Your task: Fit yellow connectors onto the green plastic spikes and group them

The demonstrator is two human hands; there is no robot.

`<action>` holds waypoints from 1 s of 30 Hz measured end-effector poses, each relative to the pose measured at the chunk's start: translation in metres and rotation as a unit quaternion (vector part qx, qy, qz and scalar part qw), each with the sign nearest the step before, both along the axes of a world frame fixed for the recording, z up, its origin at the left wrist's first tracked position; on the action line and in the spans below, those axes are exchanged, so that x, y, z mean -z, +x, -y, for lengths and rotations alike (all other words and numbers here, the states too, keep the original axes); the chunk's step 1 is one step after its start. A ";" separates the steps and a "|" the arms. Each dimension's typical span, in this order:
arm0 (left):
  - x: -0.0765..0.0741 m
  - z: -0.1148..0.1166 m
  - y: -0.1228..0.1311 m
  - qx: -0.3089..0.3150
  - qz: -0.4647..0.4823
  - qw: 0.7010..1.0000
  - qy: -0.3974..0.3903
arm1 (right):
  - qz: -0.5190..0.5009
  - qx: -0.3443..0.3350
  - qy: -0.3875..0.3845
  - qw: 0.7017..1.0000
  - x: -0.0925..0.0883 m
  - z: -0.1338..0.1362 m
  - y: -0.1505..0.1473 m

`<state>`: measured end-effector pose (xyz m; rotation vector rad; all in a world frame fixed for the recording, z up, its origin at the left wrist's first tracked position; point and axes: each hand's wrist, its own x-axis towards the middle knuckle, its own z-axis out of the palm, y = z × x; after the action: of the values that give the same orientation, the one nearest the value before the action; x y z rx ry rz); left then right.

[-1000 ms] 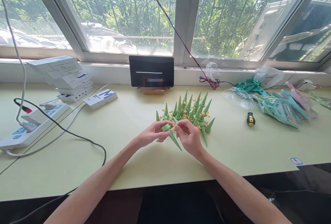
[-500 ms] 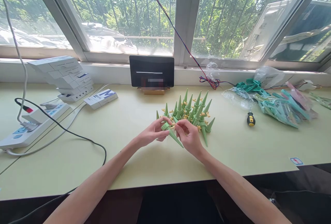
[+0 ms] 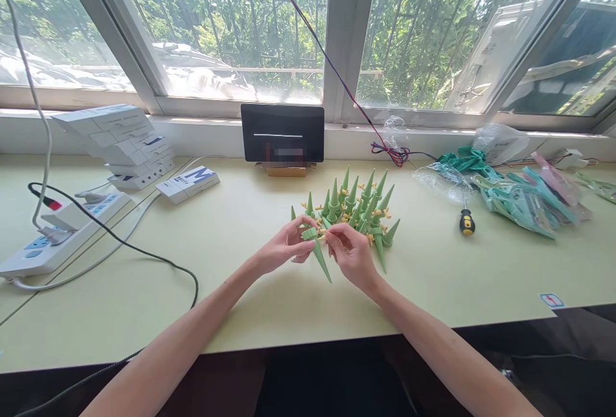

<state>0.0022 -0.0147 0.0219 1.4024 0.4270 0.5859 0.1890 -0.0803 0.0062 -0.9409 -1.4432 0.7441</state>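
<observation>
My left hand (image 3: pixel 287 245) is closed around the ribbed cap of a green plant watering spike (image 3: pixel 322 263), whose point slants down toward me. Thumb and forefinger of my right hand (image 3: pixel 354 254) pinch the small yellow valve (image 3: pixel 323 235) at the side of that cap; the fingers cover part of it. Just beyond both hands, several more green watering spikes (image 3: pixel 368 208) with yellow valves are clustered on the table, most with their points up. One spike in the cluster, by my right hand, points toward the table's front.
A tablet (image 3: pixel 283 135) leans upright at the back. To the left are stacked white boxes (image 3: pixel 129 141), a single box (image 3: pixel 188 184) and a power strip (image 3: pixel 62 231) with cables. On the right lie a screwdriver (image 3: pixel 466 221) and plastic-bagged green items (image 3: pixel 517 205).
The held watering spike has turned so its tip swings left and points more steeply toward me. Both hands stay in nearly the same place.
</observation>
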 end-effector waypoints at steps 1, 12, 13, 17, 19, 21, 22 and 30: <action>0.000 0.000 0.000 -0.002 0.004 1.000 0.002 | -0.001 0.000 0.001 1.000 0.000 0.000 0.000; -0.001 0.003 0.002 -0.053 0.001 0.997 0.053 | -0.008 0.013 -0.001 1.000 0.001 0.000 0.000; -0.001 0.004 0.002 -0.059 -0.001 0.996 0.062 | -0.007 0.014 0.000 1.000 0.001 0.000 0.000; -0.003 0.006 0.002 -0.078 -0.015 0.993 0.089 | -0.005 0.013 0.002 1.000 0.001 0.000 0.001; -0.004 0.007 0.002 -0.083 -0.025 0.991 0.097 | -0.005 0.011 0.002 1.000 0.001 -0.001 0.001; -0.004 0.007 0.003 -0.087 -0.031 0.990 0.106 | -0.002 0.010 0.001 1.000 0.002 -0.001 0.001; -0.004 0.008 0.003 -0.089 -0.033 0.989 0.110 | -0.001 0.009 0.000 1.000 0.002 -0.001 0.001; 0.002 0.008 0.005 -0.111 -0.048 0.980 0.157 | -0.010 0.009 -0.016 1.000 0.005 -0.003 0.001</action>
<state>0.0074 -0.0226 0.0195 1.7030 0.5926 0.7941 0.1898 -0.0768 0.0011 -0.9662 -1.4084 0.7629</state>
